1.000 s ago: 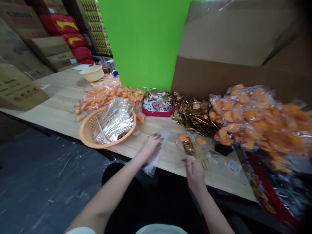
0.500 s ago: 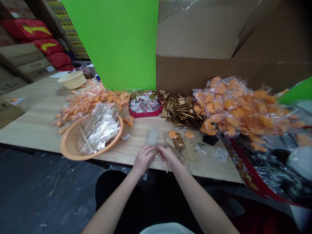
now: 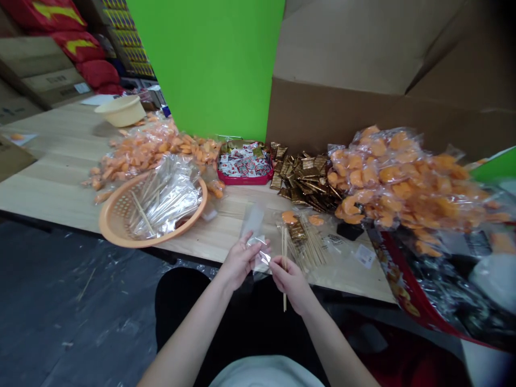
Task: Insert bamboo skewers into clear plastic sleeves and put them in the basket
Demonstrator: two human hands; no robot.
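Observation:
My left hand (image 3: 238, 262) pinches a clear plastic bag (image 3: 263, 251) at the table's front edge. My right hand (image 3: 291, 279) is closed around thin wooden sticks (image 3: 284, 244), held upright just right of the bag. A flat stack of clear film (image 3: 252, 217) lies beyond my left hand. To the right of it, more sticks (image 3: 313, 242) lie on the table beside a gold packet (image 3: 297, 232) and two orange pieces (image 3: 288, 217).
An orange basket (image 3: 105, 226) of bagged sticks stands left. Behind are a pink tray (image 3: 245, 180) of small packets, gold packets (image 3: 308, 180) and bagged orange pieces (image 3: 387, 172). A cream bowl (image 3: 121, 111) sits far left.
My hands have moved apart. The right hand has turned the sticks upright, and the left hand has opened somewhat with the clear bag now showing. The whole view has shifted slightly.

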